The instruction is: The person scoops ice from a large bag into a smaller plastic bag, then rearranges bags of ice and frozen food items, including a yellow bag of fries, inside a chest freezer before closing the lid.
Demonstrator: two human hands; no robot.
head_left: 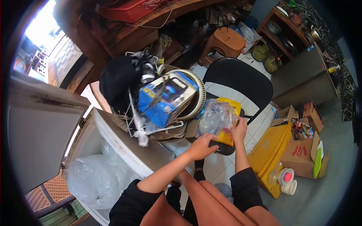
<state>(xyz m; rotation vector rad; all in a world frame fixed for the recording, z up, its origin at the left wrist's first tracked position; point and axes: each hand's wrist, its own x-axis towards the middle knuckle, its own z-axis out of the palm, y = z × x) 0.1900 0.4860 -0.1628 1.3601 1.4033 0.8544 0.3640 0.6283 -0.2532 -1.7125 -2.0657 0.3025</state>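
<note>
A crumpled clear plastic bag [215,119] lies on a yellow plastic bag [227,139], both over the seat of a black folding chair [241,77]. My left hand [202,146] is at the near left edge of the bags, thumb and fingers apart, with nothing gripped in it. At their right edge, the fingers of my right hand [239,130] are curled onto the clear bag. What lies inside the clear bag cannot be made out.
Left of the bags, a blue box [162,100], a round white basket rim [202,94] and white hangers are piled up. A large clear bag [100,180] sits in an open white cabinet. Rightward are a yellow container [269,150] and a cardboard box [299,152]; behind stands a brown stool [226,41].
</note>
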